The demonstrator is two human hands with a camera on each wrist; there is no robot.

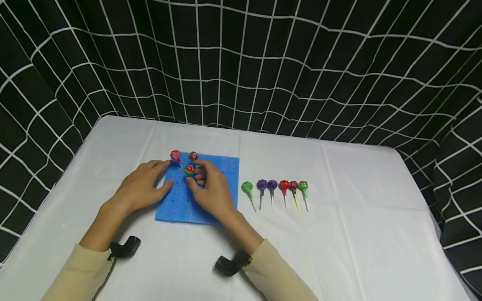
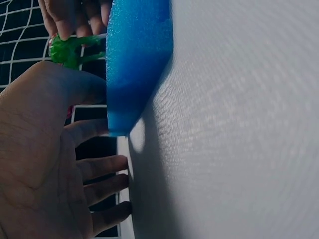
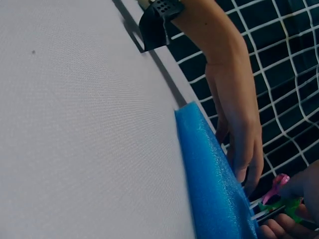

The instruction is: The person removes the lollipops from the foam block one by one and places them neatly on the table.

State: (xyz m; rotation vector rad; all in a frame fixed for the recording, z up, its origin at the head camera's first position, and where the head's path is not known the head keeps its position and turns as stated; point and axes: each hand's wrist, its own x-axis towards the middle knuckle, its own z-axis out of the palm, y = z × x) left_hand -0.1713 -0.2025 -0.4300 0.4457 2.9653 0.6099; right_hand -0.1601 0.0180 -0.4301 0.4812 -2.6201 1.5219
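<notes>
A blue foam block lies on the table, with three wrapped lollipops standing at its far left part: a pink-red one, a dark red-green one and, nearer, a green-red one. My left hand rests at the block's left edge, thumb over the top and fingers spread along the side. My right hand is above the block, thumb and index finger apart around the nearer green-red lollipop. In the left wrist view, a right fingertip meets the green wrapper; the exact contact is partly hidden.
Right of the block, several lollipops lie in a row on the white cloth: a green one, purple ones, red ones and a green-red one. Small dark holes dot the foam. A black white-gridded curtain stands behind the table.
</notes>
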